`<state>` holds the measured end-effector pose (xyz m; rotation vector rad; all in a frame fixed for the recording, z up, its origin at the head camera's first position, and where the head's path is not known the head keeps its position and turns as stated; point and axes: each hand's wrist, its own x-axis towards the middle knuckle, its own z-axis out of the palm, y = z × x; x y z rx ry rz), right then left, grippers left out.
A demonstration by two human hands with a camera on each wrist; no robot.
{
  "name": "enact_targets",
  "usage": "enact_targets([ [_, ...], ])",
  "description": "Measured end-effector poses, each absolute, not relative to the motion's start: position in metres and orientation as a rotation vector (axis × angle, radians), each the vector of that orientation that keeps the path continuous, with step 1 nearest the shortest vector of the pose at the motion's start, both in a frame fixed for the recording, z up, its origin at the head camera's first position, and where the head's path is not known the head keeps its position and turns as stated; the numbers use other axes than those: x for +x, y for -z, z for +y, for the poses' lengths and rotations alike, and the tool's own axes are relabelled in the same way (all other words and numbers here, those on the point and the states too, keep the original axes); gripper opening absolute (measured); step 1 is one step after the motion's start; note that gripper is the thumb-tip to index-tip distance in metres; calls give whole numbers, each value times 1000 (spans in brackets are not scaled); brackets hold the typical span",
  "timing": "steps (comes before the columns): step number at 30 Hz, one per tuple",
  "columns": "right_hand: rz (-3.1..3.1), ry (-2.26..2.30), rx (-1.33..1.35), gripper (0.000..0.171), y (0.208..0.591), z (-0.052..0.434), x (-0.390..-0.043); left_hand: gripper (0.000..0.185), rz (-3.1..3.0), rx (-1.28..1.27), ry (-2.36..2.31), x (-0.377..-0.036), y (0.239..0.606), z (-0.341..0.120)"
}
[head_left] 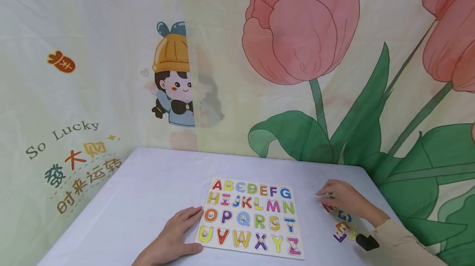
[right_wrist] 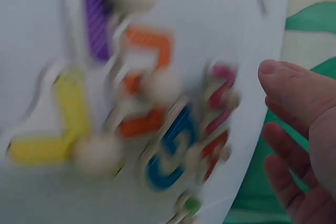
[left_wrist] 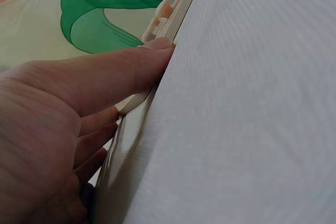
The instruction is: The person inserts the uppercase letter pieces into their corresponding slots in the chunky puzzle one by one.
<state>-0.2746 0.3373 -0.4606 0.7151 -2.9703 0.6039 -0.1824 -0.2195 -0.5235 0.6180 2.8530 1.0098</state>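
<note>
My left hand [head_left: 176, 233] lies against the lower left corner of an alphabet puzzle board [head_left: 297, 235]. In the left wrist view its thumb [left_wrist: 152, 51] touches one board edge, and the other fingers reach along the adjoining side. Many letters on the board carry pegs; the E, F and G show flat. To the right of the board, my right hand [head_left: 339, 198] hovers over loose pegged letter pieces. Nothing shows between its parted thumb [right_wrist: 286, 74] and fingers. Below it are blue [right_wrist: 170, 150], orange [right_wrist: 160, 51], yellow [right_wrist: 73, 103] and purple [right_wrist: 95, 19] pieces, blurred.
A white cloth [head_left: 148, 191] covers the table. Behind it hangs a curtain printed with tulips [head_left: 304, 35] and a cartoon figure [head_left: 178, 88]. A small black device [head_left: 367, 242] sits at the right wrist. Pink [right_wrist: 223, 90] and green [right_wrist: 191, 205] pieces lie farther off.
</note>
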Motion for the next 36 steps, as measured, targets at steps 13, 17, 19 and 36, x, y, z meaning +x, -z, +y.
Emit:
enact_targets([
  [13, -2880, -472, 859, 11, 482, 372, -275, 99, 2852, 606, -1036, -182, 525, -220],
  [17, -2833, -480, 817, 11, 475, 354, -269, 99, 2867, 633, -1021, -182, 525, -220],
  [19, -2841, -514, 759, 12, 469, 334, -264, 98, 2868, 640, -1016, -182, 524, -220],
  [36, -2890, -623, 573, 6, 469, 192, -258, 99, 2833, 606, -1017, -181, 521, -218],
])
